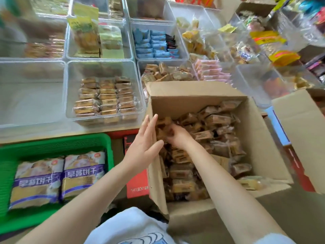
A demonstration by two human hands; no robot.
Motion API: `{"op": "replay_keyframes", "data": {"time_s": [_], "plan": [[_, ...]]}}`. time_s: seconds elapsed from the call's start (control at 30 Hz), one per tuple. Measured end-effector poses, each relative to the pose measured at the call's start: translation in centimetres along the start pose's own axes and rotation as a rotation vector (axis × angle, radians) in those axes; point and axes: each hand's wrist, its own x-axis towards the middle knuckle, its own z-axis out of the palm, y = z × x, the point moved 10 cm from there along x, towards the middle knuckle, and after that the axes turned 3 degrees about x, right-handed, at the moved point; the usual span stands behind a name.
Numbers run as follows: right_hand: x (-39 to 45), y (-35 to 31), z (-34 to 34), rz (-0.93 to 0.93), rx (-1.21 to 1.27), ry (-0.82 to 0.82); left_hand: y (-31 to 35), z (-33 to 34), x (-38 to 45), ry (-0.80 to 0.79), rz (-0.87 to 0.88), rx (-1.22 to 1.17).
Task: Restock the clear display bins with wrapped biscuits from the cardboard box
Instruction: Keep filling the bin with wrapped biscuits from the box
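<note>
1. the cardboard box [255,138] stands open at near right, its far flap up against the row of clear bins, and it is still heaped with brown wrapped biscuits [218,120].
2. the right hand [177,136] is down inside the box at its left wall, fingers curled round a small clutch of packets. how many it holds i cannot tell, as the fingers hide them.
3. the left hand [144,143] is at the box's left wall with fingers straight and spread, holding nothing. it seems to back up the stack against the right hand, or to steady the wall — which of the two i cannot say.
4. the likely target is the clear bin [70,88] just left of the box, where matching brown packets [105,97] lie in three neat columns with bare floor on the far side.
5. to do this step well, i judge: gather packets flat and facing one way, squeeze the stack between both palms, not by fingertips, and lift it clear over the box wall before swinging left.
6. set the stack down at the far end of a column so the rows stay aligned — loose packets slip, so a smaller, tidy handful beats a big one.
7. the green basket [58,143] of larger bags sits at near left, apart from this work.
</note>
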Motion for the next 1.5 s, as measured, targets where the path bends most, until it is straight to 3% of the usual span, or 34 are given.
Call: {"op": "replay_keyframes", "data": {"time_s": [0.17,0.33,0.4,0.5,0.57,0.67,0.77,0.83,1.03,1.2,1.33,1.5], "plan": [[2.8,1.6,2.1,0.087,-0.112,0.021,0.0,-0.1,0.1,0.036,-0.033,-0.062],[2.2,0.6,1.3,-0.013,-0.109,0.022,-0.1,0.1,0.1,0.048,-0.033,-0.082],[1.4,0.3,-1.5,-0.062,0.079,0.129,-0.1,0.2,0.3,0.035,-0.033,-0.083],[-0.8,0.6,-5.9,-0.048,0.632,0.258,-0.1,0.3,0.3,-0.018,-0.062,-0.034],[-2.3,-0.6,-7.5,-0.119,0.941,0.245,0.2,-0.6,0.4,0.000,-0.070,-0.023],[-4.1,-5.0,-8.0,-0.228,1.067,0.157,1.5,-4.6,0.7,0.171,-0.059,-0.179],[-4.3,-9.9,-6.5,-0.284,1.009,0.070,1.4,-8.3,1.0,0.188,-0.140,-0.602],[-3.7,-13.0,-5.0,-0.312,0.908,-0.001,0.3,-11.8,1.0,0.218,-0.154,-0.632],[-0.5,-20.1,-1.3,-0.391,0.393,-0.002,-4.2,-22.1,0.7,0.284,-0.019,-0.086],[5.0,-25.7,2.8,-0.477,-0.039,0.080,-9.9,-26.8,3.0,0.317,0.004,0.005],[10.1,-28.4,3.4,-0.451,-0.086,0.251,-16.1,-28.5,5.1,0.341,-0.110,0.307],[16.6,-29.0,6.1,-0.321,-0.040,0.260,-25.1,-25.3,5.3,0.118,-0.303,0.560]]}}
